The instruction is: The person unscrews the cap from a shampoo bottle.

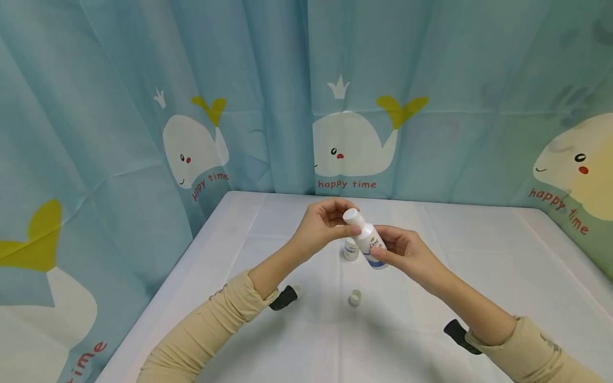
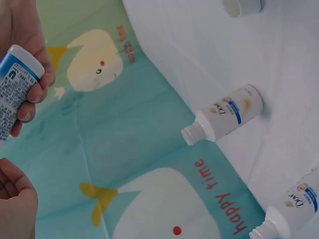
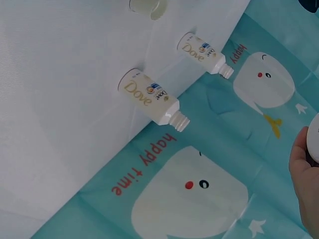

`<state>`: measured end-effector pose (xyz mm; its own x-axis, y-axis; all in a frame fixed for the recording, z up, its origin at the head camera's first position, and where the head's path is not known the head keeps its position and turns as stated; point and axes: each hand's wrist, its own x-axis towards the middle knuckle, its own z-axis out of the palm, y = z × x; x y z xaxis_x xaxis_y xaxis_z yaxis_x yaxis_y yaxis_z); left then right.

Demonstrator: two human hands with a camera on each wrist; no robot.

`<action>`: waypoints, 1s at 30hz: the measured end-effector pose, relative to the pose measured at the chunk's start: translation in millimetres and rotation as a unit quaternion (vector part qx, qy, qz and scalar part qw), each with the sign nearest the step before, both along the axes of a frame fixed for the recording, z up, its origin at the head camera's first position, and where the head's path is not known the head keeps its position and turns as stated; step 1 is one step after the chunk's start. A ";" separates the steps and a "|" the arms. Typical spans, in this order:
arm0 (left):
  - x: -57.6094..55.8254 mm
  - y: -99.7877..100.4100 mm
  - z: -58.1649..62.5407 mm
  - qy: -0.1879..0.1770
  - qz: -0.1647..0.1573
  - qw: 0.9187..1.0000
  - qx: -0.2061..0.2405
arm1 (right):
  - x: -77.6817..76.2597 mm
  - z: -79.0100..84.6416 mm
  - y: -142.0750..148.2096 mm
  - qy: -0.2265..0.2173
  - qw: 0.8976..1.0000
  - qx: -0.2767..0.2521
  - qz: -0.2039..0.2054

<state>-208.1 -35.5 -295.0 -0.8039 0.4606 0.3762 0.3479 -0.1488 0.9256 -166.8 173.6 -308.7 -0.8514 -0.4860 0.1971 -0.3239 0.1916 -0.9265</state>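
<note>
A white Dove bottle with a blue lower band point(image 1: 371, 244) is held tilted above the table between both hands. My left hand point(image 1: 325, 226) pinches its white cap point(image 1: 353, 216) between thumb and fingers. The body is gripped by my right hand point(image 1: 409, 252), thumb across the front. In the left wrist view, the bottle's back label point(image 2: 17, 87) shows; in the right wrist view only its base point(image 3: 314, 137) is seen. Two uncapped Dove bottles, one nearer point(image 3: 149, 97) and one farther point(image 3: 202, 52), stand on the table. Behind the hands, one point(image 1: 351, 250) is partly hidden.
A loose cap point(image 1: 354, 298) lies on the white-covered table point(image 1: 306, 340). Another small pale object point(image 1: 298, 291) shows beside the left wrist's black strap point(image 1: 283, 299). A blue curtain point(image 1: 268, 96) with whale prints hangs behind and at the sides.
</note>
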 end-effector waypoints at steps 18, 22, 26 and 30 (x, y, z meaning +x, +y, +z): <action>-4.2 -4.9 -2.9 0.006 -0.026 1.000 -0.008 | -2.4 2.1 -1.2 -0.001 1.000 0.015 -0.015; -6.2 -10.2 -4.0 0.033 -0.055 0.998 0.000 | -2.7 2.2 -0.5 -0.003 1.000 0.015 -0.019; -5.7 -14.2 -2.6 0.053 -0.075 0.996 -0.004 | -2.7 2.3 -0.2 -0.007 1.000 0.016 -0.021; -5.8 -16.2 -2.4 0.059 -0.082 0.995 -0.003 | -2.5 2.7 -0.3 -0.009 1.000 0.017 -0.021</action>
